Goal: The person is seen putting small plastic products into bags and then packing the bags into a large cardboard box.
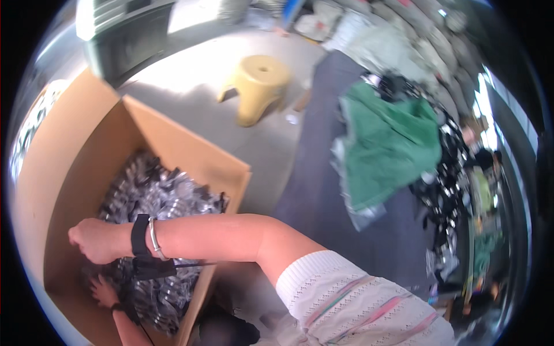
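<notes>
A tall cardboard box (190, 141) stands at the left, filled with a heap of small items in clear plastic, dark and shiny (167, 193). Across the box reaches my right arm, and my right hand (101, 239) is closed near the left wall. Whatever its fingers hold, if anything, is hidden. A black band (140, 235) and a silver bracelet (154, 237) circle that wrist. Lower down inside the box, my left hand (104, 291) rests against the heap with its fingers spread. It also wears a dark wristband (121, 308).
A yellow plastic stool (259, 83) stands on the floor beyond the box. To the right, a dark-covered table (311, 155) carries a green cloth (392, 138) and a pile of black and shiny pieces (450, 179). Stacked sacks (404, 34) lie behind it.
</notes>
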Motion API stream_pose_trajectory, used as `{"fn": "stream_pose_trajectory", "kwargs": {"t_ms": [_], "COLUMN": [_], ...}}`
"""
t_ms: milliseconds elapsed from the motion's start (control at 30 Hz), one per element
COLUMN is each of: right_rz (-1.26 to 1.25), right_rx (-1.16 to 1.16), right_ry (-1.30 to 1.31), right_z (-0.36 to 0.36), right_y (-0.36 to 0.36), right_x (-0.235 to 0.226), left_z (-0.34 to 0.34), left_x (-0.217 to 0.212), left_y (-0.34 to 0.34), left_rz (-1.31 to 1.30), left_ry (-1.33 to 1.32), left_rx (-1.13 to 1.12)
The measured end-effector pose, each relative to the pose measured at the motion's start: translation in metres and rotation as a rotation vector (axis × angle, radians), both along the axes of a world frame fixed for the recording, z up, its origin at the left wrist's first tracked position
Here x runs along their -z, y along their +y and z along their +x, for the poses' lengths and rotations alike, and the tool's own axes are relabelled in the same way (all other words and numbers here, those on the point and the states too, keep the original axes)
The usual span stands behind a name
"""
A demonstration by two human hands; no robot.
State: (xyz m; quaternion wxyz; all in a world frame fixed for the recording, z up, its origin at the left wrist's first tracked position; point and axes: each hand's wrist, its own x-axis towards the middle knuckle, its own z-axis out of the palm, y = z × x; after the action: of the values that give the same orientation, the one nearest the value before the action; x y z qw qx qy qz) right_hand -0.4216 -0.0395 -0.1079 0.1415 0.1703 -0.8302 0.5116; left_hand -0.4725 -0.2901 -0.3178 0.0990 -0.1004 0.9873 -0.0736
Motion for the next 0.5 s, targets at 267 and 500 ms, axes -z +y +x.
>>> {"fn": "stream_pose_trajectory", "kwargs": {"t_ms": [267,500], "right_rz": [-0.651,-0.687], "right_rx": [0.034,0.474], "right_ry": [0.116,0.332], "right_z": [0.138,0.387], "right_y": [0.016,0.077], "right_x": [-0.194,-0.239], "left_z": [-0.047,0.09], "left_x": [-0.04,-0.237], "left_y": [-0.005,0.176], "left_rz": [0.727,1.788], "left_ry": [0.541,0.197], "left_rx": [0.359,0.564]}}
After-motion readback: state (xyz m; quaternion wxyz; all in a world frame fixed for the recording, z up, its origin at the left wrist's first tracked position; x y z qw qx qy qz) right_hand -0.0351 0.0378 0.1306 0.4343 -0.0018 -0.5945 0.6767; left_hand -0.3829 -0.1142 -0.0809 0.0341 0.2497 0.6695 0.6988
